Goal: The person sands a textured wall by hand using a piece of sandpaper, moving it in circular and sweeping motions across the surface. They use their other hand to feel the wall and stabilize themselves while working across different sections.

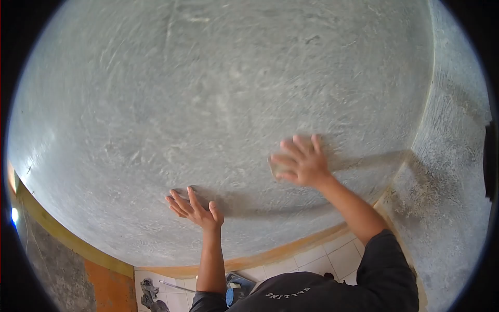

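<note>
Grey plaster covers the wall (223, 93) in front of us, its skin crossed with fine swirl marks from rubbing. We press our right hand (301, 162) flat against it, right of centre, fingers spread over a small pale pad (276, 167) that looks like a sponge or sanding block; only its left edge peeks out from under the palm, so we cannot tell exactly what it is. Our left hand (193, 208) rests lower and to the left, open wide, fingertips touching the plaster and holding nothing; it seems to brace us.

We judge that we are in the middle of smoothing the surface, working the lower right part of the wall near the inner corner (416, 140), where a rougher side wall (452, 208) meets it. An orange band (270, 255) runs along the foot of the wall, and below it lie white floor tiles (332, 257). Near our feet, down on the left, sit a crumpled rag (149, 291) and a blue object (231, 294), partly hidden by our arm.

A further pass would call for even pressure through the palm, keeping the pad flat so no edge digs in, and care close to the corner, where the pad could catch on the coarser face.
</note>
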The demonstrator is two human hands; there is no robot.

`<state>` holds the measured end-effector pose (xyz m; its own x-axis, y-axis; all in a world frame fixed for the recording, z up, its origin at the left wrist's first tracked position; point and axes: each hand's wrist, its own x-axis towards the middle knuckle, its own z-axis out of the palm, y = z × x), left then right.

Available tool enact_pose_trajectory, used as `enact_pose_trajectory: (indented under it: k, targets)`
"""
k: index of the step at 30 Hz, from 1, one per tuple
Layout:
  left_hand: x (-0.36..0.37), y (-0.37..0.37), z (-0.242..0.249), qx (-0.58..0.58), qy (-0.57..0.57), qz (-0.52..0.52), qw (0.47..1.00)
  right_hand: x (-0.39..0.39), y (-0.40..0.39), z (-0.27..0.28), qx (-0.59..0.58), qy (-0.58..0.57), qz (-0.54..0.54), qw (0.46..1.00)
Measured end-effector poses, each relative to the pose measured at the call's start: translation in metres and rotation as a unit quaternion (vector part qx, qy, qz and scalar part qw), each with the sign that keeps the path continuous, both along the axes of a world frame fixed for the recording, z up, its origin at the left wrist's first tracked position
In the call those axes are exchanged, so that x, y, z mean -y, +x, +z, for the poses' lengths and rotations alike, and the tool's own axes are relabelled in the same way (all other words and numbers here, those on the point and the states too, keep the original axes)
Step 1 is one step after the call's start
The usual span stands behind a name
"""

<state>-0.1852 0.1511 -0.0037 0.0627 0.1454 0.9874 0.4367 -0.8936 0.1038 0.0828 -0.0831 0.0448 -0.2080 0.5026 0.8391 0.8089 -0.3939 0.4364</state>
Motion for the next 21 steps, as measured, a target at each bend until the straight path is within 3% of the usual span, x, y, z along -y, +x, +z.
enact_pose_trajectory:
  k: [5,9,13,16,18,21]
  targets:
    - [0.049,0.048,0.017,-0.023,0.001,-0.005,1.0,0.05,0.049,0.183,-0.085,0.141,-0.006,0.986]
    - [0.091,0.086,0.054,-0.053,0.008,0.007,0.999,0.062,0.071,0.213,-0.089,0.221,0.01,0.971]
    - [0.124,0.12,0.087,-0.052,0.006,0.019,0.998,0.068,0.054,0.13,-0.151,0.114,-0.018,0.982]
    - [0.138,0.14,0.095,-0.062,0.028,0.015,0.998,0.072,0.047,-0.02,-0.173,-0.036,-0.021,0.984]
    - [0.139,0.149,0.092,-0.063,0.041,0.033,0.997,0.081,0.059,-0.12,-0.054,-0.064,-0.04,0.996]
    - [0.131,0.157,0.085,-0.052,0.076,0.07,0.993,0.093,0.069,-0.14,-0.002,-0.039,-0.035,0.999]
